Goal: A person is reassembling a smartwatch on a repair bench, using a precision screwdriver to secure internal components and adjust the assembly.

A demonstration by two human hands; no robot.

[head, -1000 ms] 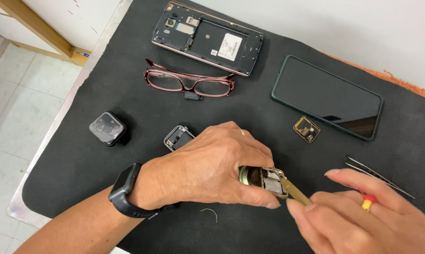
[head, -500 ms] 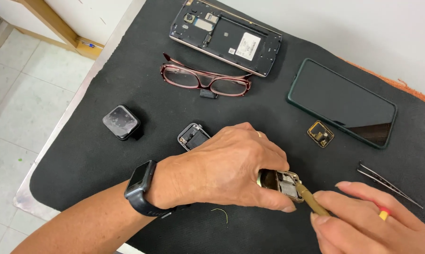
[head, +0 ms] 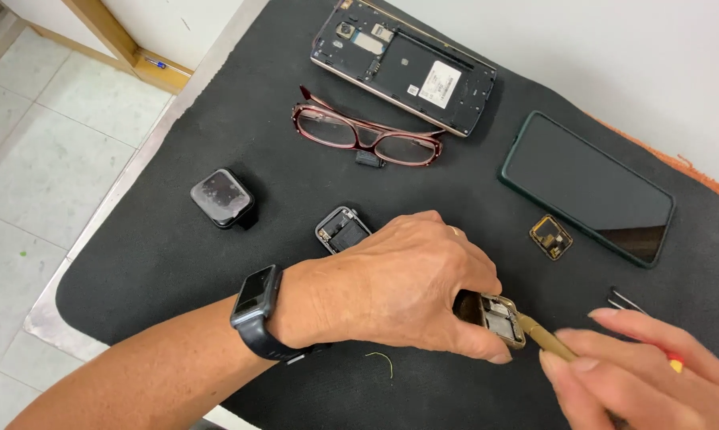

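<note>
My left hand (head: 391, 291), with a dark smartwatch (head: 257, 306) on its wrist, grips a small opened watch case (head: 499, 317) by its edges just above the black mat (head: 176, 263). My right hand (head: 646, 378) holds a thin tan-handled tool (head: 546, 338) whose tip touches the right side of the case. An opened watch body (head: 342, 229) lies just behind my left hand. A small square gold-rimmed part (head: 550, 236) lies to the right.
Farther back lie red-framed glasses (head: 367, 135), an opened phone chassis (head: 407, 64) and a dark phone (head: 586, 187) face up. A square watch screen (head: 222, 197) sits at the left. Tweezers (head: 626, 300) lie at the right. A short yellow wire (head: 385, 362) lies near the front.
The view has shifted slightly, so everything sits a little further right in frame. Both hands keep the same hold on the case and the tool.
</note>
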